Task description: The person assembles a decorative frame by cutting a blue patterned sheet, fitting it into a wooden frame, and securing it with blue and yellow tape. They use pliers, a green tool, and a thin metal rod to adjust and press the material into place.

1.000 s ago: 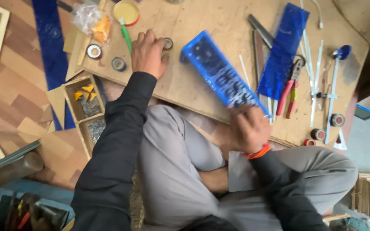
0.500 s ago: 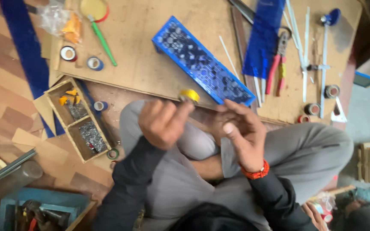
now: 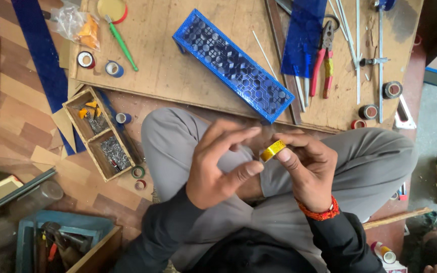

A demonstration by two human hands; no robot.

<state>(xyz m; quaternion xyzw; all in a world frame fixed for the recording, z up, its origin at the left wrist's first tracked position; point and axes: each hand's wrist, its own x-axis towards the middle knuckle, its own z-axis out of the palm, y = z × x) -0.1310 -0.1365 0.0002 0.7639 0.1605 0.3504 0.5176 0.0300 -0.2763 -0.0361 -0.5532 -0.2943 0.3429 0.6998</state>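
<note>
At the left of the frame a small wooden tray (image 3: 99, 134) of nails sits on the floor. Just left of centre, the left hand (image 3: 217, 167) is open, fingers spread, thumb near a yellow tape roll (image 3: 272, 150). The right hand (image 3: 307, 167) pinches that roll at centre frame, seemingly between thumb and fingers. Above, a blue patterned box (image 3: 233, 65) lies on the wooden board (image 3: 178, 76), red-handled pliers (image 3: 324, 65) to the right.

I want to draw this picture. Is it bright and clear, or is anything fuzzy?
Head view: soft, even light, with no glare or hard shadows. The left hand looks slightly blurred at its fingertips. The yellow tape roll in the right hand and the blue patterned box look sharp. The bottom corners are dim.
</note>
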